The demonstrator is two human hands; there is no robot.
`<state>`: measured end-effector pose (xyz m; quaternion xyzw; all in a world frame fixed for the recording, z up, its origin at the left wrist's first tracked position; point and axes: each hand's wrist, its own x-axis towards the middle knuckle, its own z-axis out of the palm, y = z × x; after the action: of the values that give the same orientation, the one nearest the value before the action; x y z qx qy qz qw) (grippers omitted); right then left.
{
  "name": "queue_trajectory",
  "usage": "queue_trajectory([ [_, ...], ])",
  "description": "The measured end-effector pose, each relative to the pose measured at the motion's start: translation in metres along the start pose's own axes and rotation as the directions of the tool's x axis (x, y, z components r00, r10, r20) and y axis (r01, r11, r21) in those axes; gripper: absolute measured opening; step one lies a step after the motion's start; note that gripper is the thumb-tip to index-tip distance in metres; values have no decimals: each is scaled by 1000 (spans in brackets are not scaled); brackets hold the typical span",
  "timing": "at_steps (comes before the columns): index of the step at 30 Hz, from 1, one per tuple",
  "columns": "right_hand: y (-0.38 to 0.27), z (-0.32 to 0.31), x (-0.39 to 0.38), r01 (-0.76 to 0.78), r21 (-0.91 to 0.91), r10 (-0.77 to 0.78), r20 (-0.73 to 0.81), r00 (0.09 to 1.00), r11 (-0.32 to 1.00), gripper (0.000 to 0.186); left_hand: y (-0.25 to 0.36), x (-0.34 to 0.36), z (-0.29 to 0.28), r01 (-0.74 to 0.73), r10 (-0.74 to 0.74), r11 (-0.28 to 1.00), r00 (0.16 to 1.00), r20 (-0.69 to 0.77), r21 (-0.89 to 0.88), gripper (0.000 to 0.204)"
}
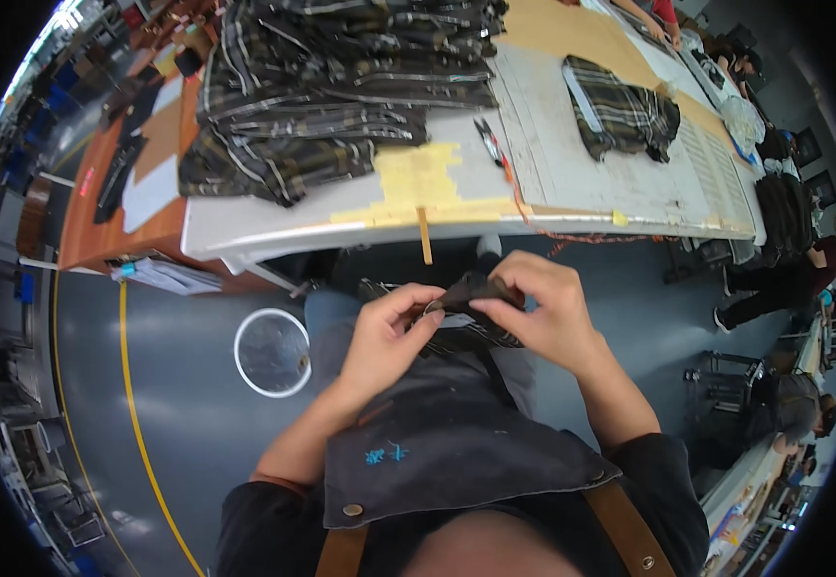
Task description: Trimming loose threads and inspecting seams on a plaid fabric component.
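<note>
Close in front of my body, between both hands, is a dark plaid garment (464, 293). My left hand (391, 332) pinches its edge between thumb and fingers. My right hand (545, 306) grips a raised, folded part of the same cloth, thumb pressed toward the curled fingers. A small white patch shows on the cloth below the fingers. The rest of the garment hangs over my lap, partly hidden by my hands and the dark apron (475, 452).
A tall pile of plaid garments (341, 91) covers the table's left side. One folded plaid garment (620, 111) lies farther right. Small snips (488, 144) on an orange cord lie between them. A white-rimmed bin (237, 351) stands on the floor at left. Other people are at the right.
</note>
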<state>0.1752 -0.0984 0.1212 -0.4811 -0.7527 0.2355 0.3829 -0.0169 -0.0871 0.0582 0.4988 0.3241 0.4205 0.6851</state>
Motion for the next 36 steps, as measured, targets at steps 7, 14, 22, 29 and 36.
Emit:
queue_trajectory([
  [7, 3, 6, -4, -81, -30, 83, 73, 994, 996, 16, 1, 9, -10, 153, -127, 939, 987, 102, -307, 16],
  [14, 11, 20, -5, -26, -121, 36, 81, 996, 992, 18, -1, 5, -15, 202, -207, 978, 972, 114, 56, 18],
  [22, 18, 26, -3, -157, -34, 160, 122, 980, 987, 19, -31, 2, -28, 334, -311, 835, 942, 127, -437, 10],
  [29, 30, 30, 5, -133, -36, 137, 195, 971, 991, 18, -33, 10, -30, 528, -463, 700, 848, 258, -481, 13],
  [36, 36, 36, 10, -243, -1, 239, 192, 952, 970, 15, -49, 14, -33, 483, -356, 631, 875, 328, -607, 30],
])
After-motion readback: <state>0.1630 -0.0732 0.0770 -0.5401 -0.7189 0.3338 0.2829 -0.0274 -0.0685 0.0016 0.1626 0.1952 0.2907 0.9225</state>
